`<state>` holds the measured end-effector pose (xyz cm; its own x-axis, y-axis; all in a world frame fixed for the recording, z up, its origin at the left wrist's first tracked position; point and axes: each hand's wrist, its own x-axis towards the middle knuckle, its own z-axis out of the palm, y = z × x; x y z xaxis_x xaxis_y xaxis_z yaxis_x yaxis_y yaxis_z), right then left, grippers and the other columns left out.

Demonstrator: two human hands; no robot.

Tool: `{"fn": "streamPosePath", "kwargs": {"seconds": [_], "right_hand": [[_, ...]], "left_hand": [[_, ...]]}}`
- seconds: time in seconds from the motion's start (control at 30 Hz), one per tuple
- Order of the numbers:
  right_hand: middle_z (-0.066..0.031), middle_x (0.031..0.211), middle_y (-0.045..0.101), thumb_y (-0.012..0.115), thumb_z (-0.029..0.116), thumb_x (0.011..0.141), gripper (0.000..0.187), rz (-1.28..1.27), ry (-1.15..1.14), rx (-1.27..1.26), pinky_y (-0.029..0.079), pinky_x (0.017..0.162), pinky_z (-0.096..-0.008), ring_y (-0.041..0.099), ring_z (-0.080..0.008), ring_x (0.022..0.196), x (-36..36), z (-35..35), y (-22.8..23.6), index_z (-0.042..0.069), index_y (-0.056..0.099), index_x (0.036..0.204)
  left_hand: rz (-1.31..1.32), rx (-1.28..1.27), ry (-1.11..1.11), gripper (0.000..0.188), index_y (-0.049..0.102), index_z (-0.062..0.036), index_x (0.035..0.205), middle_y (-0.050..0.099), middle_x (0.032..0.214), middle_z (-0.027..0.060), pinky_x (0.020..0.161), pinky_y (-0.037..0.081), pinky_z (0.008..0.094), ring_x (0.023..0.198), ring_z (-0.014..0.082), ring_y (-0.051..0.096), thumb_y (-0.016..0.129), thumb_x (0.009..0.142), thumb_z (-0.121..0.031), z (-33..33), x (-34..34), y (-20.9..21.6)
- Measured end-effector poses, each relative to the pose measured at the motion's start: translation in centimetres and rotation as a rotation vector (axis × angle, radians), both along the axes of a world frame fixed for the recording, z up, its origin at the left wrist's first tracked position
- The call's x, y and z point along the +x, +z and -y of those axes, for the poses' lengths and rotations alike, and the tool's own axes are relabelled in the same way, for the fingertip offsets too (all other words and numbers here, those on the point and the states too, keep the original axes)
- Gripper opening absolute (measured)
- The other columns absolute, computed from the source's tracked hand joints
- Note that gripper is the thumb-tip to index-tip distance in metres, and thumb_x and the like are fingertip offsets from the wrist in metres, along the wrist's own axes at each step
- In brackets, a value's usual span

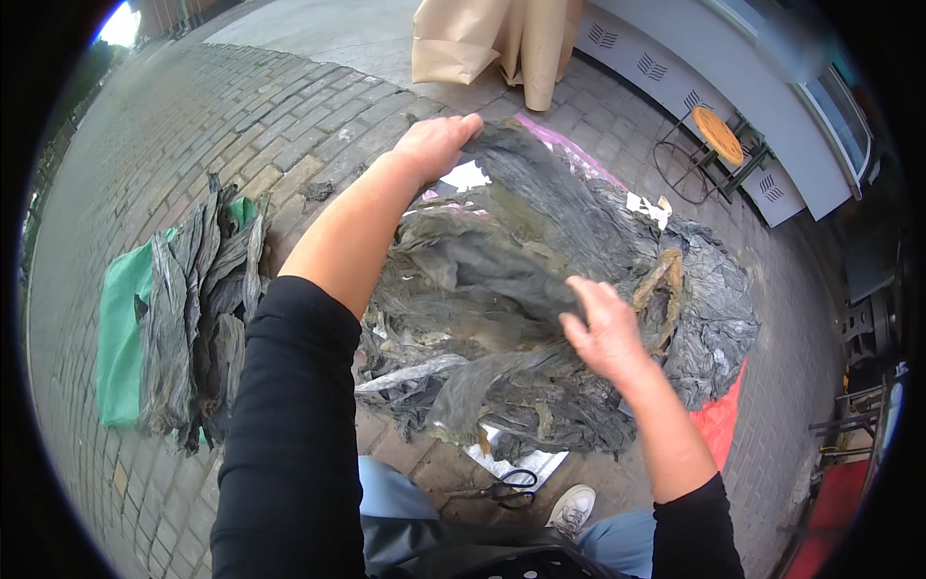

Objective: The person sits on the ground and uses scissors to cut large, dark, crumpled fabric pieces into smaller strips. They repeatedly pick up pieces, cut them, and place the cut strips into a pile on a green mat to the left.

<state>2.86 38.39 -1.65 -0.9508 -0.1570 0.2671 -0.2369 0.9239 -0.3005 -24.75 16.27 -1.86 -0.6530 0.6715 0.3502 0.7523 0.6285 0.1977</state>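
Note:
A large heap of dried kelp (482,376), wrinkled and grey-black, lies on the ground in front of me. My left hand (439,147) reaches to its far side, fingers closed on the raised end of a long kelp strip (564,183). From there the strip runs down and right over the heap. My right hand (610,331) hovers at the right part of the heap, thumb and forefinger apart beside the kelp; a blurred sheet edge is near its fingertips. Black-handled scissors (513,490) lie on the ground near my feet.
To the left, a smaller kelp stack (198,318) rests on green sheeting (123,338). Red sheeting (721,420) shows under the heap's right side. Brown paper sacks (458,43) stand beyond it. A round-topped stool (718,135) is by the wall on brick paving (217,130).

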Motion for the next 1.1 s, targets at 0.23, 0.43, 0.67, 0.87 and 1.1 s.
{"fn": "streamPosePath", "kwargs": {"seconds": [0.23,0.43,0.67,0.87,1.1], "right_hand": [[-0.0153,0.116,0.045,0.077,0.01,0.063,0.064,0.4,0.207,0.058,0.054,0.077,-0.0411,0.054,-0.0352,0.103,5.4,8.9,-12.0,0.01,0.045,0.119],[-0.0158,0.1,0.054,0.065,0.008,0.072,0.039,0.332,0.16,0.123,0.054,0.074,-0.0408,0.054,-0.0338,0.096,3.2,7.5,-9.4,0.002,0.05,0.107],[-0.0192,0.086,0.066,0.06,0.021,0.073,0.036,0.269,0.279,0.119,0.052,0.077,-0.0453,0.065,-0.0349,0.086,-3.8,0.6,-1.0,0.009,0.063,0.106],[-0.0019,0.099,0.065,0.062,0.016,0.079,0.036,0.501,-0.028,-0.379,0.048,0.081,-0.0274,0.058,-0.0104,0.087,-4.5,-5.9,11.0,-0.001,0.06,0.11],[-0.0036,0.098,0.064,0.067,0.017,0.075,0.041,0.255,-0.223,-0.573,0.048,0.081,-0.0274,0.059,-0.0125,0.085,-3.4,-12.1,18.8,0.0,0.058,0.112]], "left_hand": [[0.24,0.226,0.37,0.07,0.035,-0.0165,0.132,0.056,0.118,0.0169,0.089,0.046,0.0444,0.109,0.0386,0.055,0.073,0.074,-0.01,8.9,5.7,-16.9],[0.414,0.542,0.549,0.093,0.023,-0.0065,0.145,0.06,0.114,0.0229,0.089,0.047,0.0395,0.104,0.035,0.06,0.078,0.072,-0.022,12.6,12.4,-19.1],[0.264,0.193,0.694,0.029,0.06,0.0,0.101,0.064,0.089,0.0272,0.077,0.047,0.05,0.089,0.0458,0.06,0.059,0.087,-0.025,13.3,9.6,-19.0],[0.241,0.186,0.631,0.032,0.059,-0.0025,0.093,0.065,0.096,0.0231,0.082,0.049,0.0483,0.096,0.0412,0.06,0.056,0.089,-0.034,11.4,3.2,-12.1],[0.299,0.148,0.722,0.03,0.058,-0.0038,0.097,0.065,0.1,0.022,0.084,0.049,0.0473,0.099,0.0394,0.061,0.056,0.09,-0.033,11.9,0.3,-13.1]]}}
